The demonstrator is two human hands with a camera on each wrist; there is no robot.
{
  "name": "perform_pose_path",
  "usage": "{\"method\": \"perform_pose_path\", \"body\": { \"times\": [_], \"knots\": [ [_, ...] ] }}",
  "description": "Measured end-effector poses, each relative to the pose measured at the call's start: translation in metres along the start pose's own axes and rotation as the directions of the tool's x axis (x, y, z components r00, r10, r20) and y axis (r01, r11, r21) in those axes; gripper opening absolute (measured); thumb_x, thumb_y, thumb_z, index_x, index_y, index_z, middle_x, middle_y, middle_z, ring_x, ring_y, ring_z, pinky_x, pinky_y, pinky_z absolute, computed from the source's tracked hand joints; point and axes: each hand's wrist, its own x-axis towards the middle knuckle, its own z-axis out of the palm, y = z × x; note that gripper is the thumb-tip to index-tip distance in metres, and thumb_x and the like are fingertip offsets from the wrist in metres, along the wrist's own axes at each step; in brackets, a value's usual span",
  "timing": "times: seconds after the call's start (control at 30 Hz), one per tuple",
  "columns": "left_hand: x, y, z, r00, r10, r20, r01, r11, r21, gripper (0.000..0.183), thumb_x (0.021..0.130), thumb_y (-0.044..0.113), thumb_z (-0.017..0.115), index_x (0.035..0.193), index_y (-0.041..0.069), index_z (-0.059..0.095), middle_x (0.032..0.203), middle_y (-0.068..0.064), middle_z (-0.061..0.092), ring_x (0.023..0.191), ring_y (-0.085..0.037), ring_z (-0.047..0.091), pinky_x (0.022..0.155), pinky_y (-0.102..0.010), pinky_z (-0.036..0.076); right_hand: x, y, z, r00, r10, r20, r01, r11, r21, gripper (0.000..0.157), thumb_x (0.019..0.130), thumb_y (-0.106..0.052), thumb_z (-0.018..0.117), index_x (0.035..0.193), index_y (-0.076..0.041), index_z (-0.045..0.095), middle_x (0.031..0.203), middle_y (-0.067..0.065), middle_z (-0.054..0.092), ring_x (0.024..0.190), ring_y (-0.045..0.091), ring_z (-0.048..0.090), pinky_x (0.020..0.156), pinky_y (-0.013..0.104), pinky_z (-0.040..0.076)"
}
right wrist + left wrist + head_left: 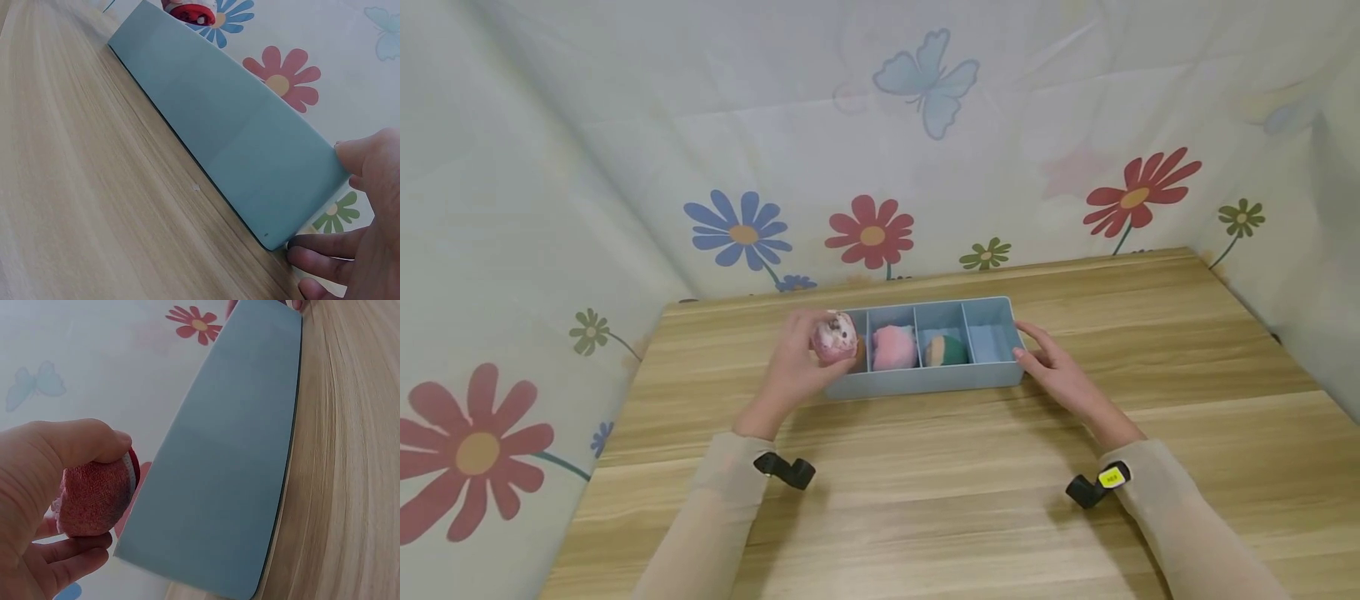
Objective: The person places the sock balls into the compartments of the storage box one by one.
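A light blue box [925,382] with a row of compartments stands on the table. Over its left end my left hand [790,354] pinches a balled-up sock [835,337] between thumb and fingers. This sock [97,497] is reddish terry with a white-and-red band, and its upper side is white with a pattern. My right hand [1056,375] holds the box's right end, thumb at the near rim and fingers along the end wall. A pink bundle [894,347] and a green-and-beige bundle [947,351] lie in the middle compartments. Something orange-brown [861,352] shows partly behind the held sock.
The wood-grain table [925,483] extends in front of the box and to both sides. A white curtain [820,125] printed with flowers and a butterfly hangs behind and beside the table. Black wrist cameras [793,472] sit on both sleeves.
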Motion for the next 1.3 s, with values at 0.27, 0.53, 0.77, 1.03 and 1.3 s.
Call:
{"method": "perform_pose_path", "body": {
  "times": [0.27, 0.53, 0.77, 1.03, 1.3],
  "knots": [
    [0.004, 0.007, 0.007, 1.000, 0.009, 0.017, -0.009, 1.000, 0.014, 0.064, 0.067, 0.026, 0.083, 0.119, 0.012, 0.049, 0.119, -0.008, 0.045, 0.105, -0.022, 0.045, 0.082, -0.040, 0.049, -0.001, -0.001, -0.001, 1.000, -0.006, 0.003, 0.006, 1.000, 0.003, 0.061, 0.096, -0.043, 0.043, 0.149, -0.025, 0.018, 0.138, 0.029, 0.037, 0.125, 0.044, 0.037, 0.097, 0.061, 0.030],
    [0.008, 0.017, 0.017, 0.998, 0.020, 0.055, -0.019, 1.000, -0.013, 0.064, 0.067, 0.024, 0.083, 0.120, 0.014, 0.049, 0.119, -0.005, 0.044, 0.104, -0.019, 0.046, 0.083, -0.038, 0.049, 0.002, 0.003, 0.000, 1.000, -0.005, 0.007, 0.005, 1.000, -0.002, 0.062, 0.095, -0.048, 0.043, 0.148, -0.027, 0.019, 0.137, 0.029, 0.037, 0.124, 0.043, 0.038, 0.096, 0.061, 0.031],
    [0.014, 0.027, 0.027, 0.995, -0.003, 0.102, 0.006, 1.000, -0.030, 0.065, 0.068, 0.029, 0.082, 0.122, 0.017, 0.047, 0.118, -0.005, 0.041, 0.102, -0.018, 0.044, 0.082, -0.037, 0.049, 0.001, 0.003, -0.002, 1.000, -0.012, 0.009, 0.012, 1.000, 0.000, 0.062, 0.096, -0.046, 0.043, 0.149, -0.025, 0.019, 0.137, 0.030, 0.038, 0.125, 0.044, 0.037, 0.097, 0.061, 0.031],
    [0.016, 0.036, 0.034, 0.990, -0.019, 0.141, 0.024, 0.999, -0.039, 0.062, 0.071, 0.032, 0.080, 0.124, 0.024, 0.048, 0.120, -0.004, 0.038, 0.101, -0.021, 0.045, 0.078, -0.036, 0.051, -0.001, -0.002, -0.003, 1.000, -0.016, 0.011, 0.016, 1.000, 0.000, 0.060, 0.097, -0.040, 0.044, 0.149, -0.022, 0.018, 0.137, 0.031, 0.037, 0.125, 0.044, 0.037, 0.097, 0.061, 0.030],
    [0.021, 0.044, 0.042, 0.987, -0.004, 0.164, 0.015, 0.998, -0.065, 0.062, 0.070, 0.031, 0.080, 0.122, 0.020, 0.048, 0.123, -0.007, 0.038, 0.102, -0.022, 0.048, 0.080, -0.036, 0.051, 0.000, -0.001, -0.002, 1.000, -0.015, 0.005, 0.015, 1.000, 0.021, 0.060, 0.097, -0.039, 0.045, 0.149, -0.023, 0.019, 0.141, 0.027, 0.034, 0.126, 0.043, 0.036, 0.098, 0.060, 0.030]
  ]
}}
